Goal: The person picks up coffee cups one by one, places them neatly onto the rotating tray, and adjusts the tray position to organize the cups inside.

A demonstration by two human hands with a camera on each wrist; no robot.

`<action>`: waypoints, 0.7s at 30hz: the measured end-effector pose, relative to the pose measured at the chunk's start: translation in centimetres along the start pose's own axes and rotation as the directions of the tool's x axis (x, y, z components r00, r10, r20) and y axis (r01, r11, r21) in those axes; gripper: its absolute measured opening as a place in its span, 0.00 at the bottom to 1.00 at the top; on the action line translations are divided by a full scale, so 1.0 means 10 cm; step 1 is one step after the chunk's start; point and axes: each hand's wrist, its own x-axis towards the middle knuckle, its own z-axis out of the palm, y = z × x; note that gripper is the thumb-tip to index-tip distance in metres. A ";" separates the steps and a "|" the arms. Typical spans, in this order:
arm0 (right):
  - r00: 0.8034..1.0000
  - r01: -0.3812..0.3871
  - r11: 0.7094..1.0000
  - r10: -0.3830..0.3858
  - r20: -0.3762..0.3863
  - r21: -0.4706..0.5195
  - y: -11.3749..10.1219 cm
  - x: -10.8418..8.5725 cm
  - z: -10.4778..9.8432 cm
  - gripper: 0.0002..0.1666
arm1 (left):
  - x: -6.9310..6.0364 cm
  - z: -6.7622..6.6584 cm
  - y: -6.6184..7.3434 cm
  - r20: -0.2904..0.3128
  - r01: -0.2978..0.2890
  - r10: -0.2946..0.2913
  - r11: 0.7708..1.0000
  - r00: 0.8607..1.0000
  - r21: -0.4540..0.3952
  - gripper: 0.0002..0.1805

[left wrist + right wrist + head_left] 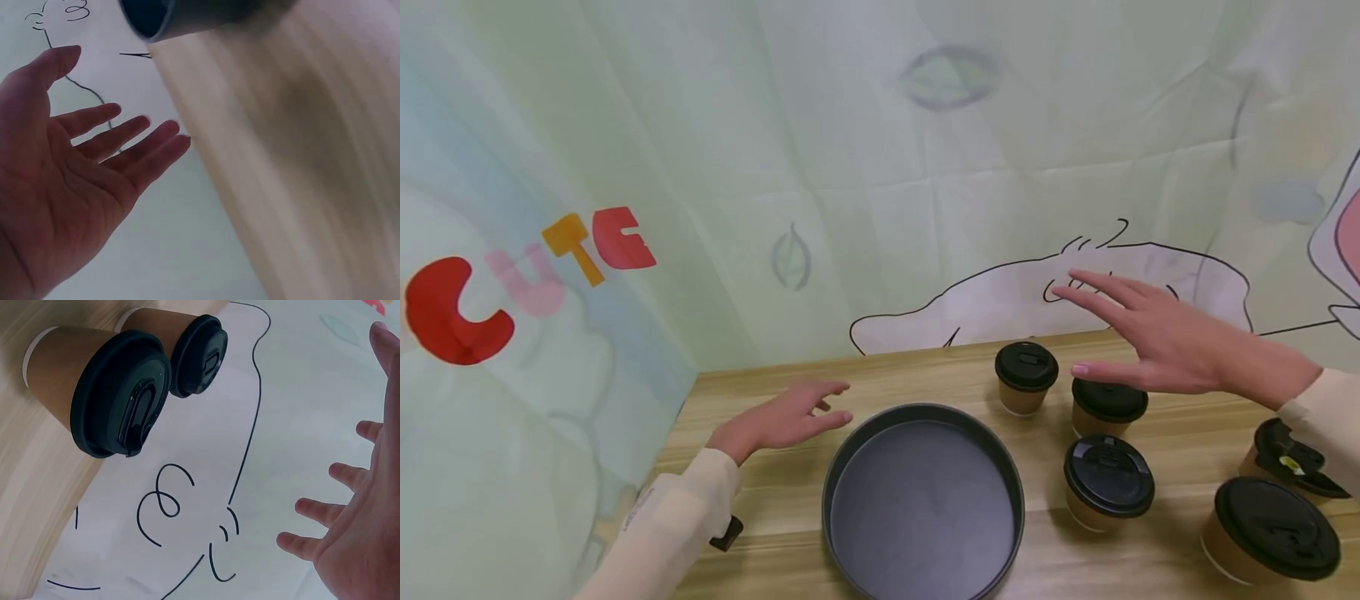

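Observation:
A round dark grey pan (925,508) lies on the wooden table, with nothing in it. Left of its rim hovers my left hand (786,419), fingers loosely extended and holding nothing. My right hand (1165,337) is raised above the lidded paper cups at the right, its fingers spread and nothing in its grasp. Beneath it stands a brown cup with a black lid (1108,400). Beside that one are a farther cup (1026,375) and a nearer cup (1108,483). In the right wrist view, two cups (100,394) show apart from the hand.
Two more lidded cups stand at the right, one (1270,533) near the front and another (1288,458) partly behind my right sleeve. A printed cloth (850,167) hangs along the back and left of the table (767,533). A small black object (727,533) shows by my left sleeve.

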 end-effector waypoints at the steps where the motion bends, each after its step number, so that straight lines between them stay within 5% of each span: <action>1: 1.000 0.002 1.000 -0.002 -0.008 0.000 0.01 -0.02 -0.01 0.55 | -0.01 0.05 -0.03 0.020 0.003 -0.002 0.999 1.000 -0.049 0.39; 7: 0.999 0.019 1.000 -0.019 -0.034 -0.003 0.04 -0.11 -0.04 0.56 | -0.11 0.32 -0.09 0.062 0.052 -0.039 0.975 0.997 -0.217 0.37; 12: 1.000 0.020 1.000 -0.020 -0.024 0.005 0.05 -0.17 -0.04 0.57 | -0.19 0.49 -0.05 0.037 0.023 -0.013 0.963 0.999 -0.269 0.31; 17: 0.999 0.040 0.999 -0.040 -0.032 -0.018 -0.03 -0.23 -0.02 0.58 | -0.23 0.60 -0.01 -0.002 -0.028 0.028 0.961 1.000 -0.274 0.19; 21: 0.996 0.072 0.996 -0.074 -0.044 -0.049 -0.11 -0.27 0.01 0.60 | -0.28 0.64 0.06 -0.056 -0.001 -0.012 0.974 0.998 -0.228 0.13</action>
